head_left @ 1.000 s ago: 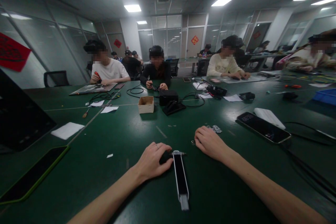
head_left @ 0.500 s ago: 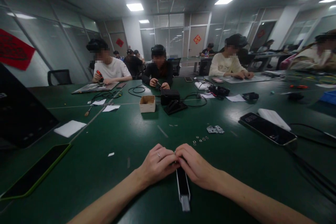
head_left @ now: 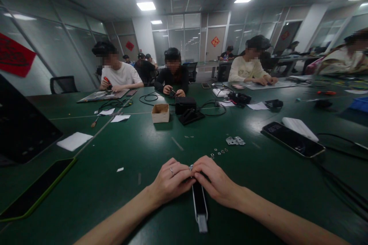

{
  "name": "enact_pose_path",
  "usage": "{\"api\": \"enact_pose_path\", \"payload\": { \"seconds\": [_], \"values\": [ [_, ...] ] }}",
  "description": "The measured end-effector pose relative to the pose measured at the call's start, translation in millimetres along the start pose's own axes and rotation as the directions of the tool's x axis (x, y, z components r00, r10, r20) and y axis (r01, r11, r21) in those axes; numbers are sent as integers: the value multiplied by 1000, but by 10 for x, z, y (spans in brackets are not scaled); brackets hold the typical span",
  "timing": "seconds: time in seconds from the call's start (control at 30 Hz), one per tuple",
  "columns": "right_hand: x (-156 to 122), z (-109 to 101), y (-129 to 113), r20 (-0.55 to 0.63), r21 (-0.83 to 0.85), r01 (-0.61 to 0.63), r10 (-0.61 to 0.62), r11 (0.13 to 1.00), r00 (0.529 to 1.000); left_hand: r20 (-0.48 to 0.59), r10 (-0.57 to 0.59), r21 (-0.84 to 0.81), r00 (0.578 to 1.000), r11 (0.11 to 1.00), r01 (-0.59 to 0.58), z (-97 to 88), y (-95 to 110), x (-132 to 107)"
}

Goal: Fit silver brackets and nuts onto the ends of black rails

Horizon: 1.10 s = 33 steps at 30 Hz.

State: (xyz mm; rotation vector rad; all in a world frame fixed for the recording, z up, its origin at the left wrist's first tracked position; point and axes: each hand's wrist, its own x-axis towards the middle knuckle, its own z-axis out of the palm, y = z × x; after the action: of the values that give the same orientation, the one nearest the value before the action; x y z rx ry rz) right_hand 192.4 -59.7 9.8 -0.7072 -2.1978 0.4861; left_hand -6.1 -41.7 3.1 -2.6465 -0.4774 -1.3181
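Observation:
On the green workbench [head_left: 94, 183] a long black bar with a silver frame and metal end [head_left: 199, 206] lies pointing toward me. My left hand [head_left: 172, 178] and my right hand [head_left: 214, 178] meet at its far end, their fingers pinching a small metal part [head_left: 191, 167] there. The fingers hide most of that end. To the right, several small metal rings [head_left: 219, 152] lie loose beside a pair of metal hinge plates [head_left: 235, 141], apart from both hands.
A smartphone [head_left: 293, 139] lies at right, and a green-edged tablet [head_left: 37, 189] at lower left. Ahead stand a cardboard box [head_left: 160, 113] and black equipment [head_left: 185, 105] among cables. Co-workers sit around the bench, their hands at their own work.
My right hand has moved left from near the rings to the bar's far end, joining my left hand. The rings and hinge plates are now uncovered. Between the last two frames the hands barely moved.

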Motion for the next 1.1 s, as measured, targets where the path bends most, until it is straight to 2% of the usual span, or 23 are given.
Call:
{"api": "enact_pose_path", "payload": {
  "seconds": [0.23,0.3,0.37,0.43,0.53,0.6,0.67,0.77,1.1],
  "values": [
    [-7,-10,34,24,-58,47,-45,997,999,5,-34,-12,999,999,34,-4,-15,-2],
    [-2,-22,42,19,-89,55,-53,995,998,42,-88,-2,995,996,88,-20,-27,-10],
    [4,-53,61,9,-130,46,-46,990,999,102,-207,26,973,978,205,-38,-43,-16],
    [8,-103,90,4,-172,30,-30,985,1000,162,-361,88,918,932,351,-50,-60,-17],
    [10,-183,133,18,-257,-20,26,966,1000,244,-548,174,800,836,520,-51,-81,-8],
    [12,-222,148,59,-329,-89,115,940,992,312,-607,198,730,794,575,-42,-83,2],
    [14,-240,152,114,-389,-163,223,907,968,365,-623,208,692,779,592,-32,-79,7],
    [15,-233,157,175,-416,-225,320,881,931,402,-605,216,687,792,571,-24,-73,3],
    [-1,-209,201,195,-371,-269,358,889,913,414,-587,202,696,804,559,-39,-77,8]
  ]
}}
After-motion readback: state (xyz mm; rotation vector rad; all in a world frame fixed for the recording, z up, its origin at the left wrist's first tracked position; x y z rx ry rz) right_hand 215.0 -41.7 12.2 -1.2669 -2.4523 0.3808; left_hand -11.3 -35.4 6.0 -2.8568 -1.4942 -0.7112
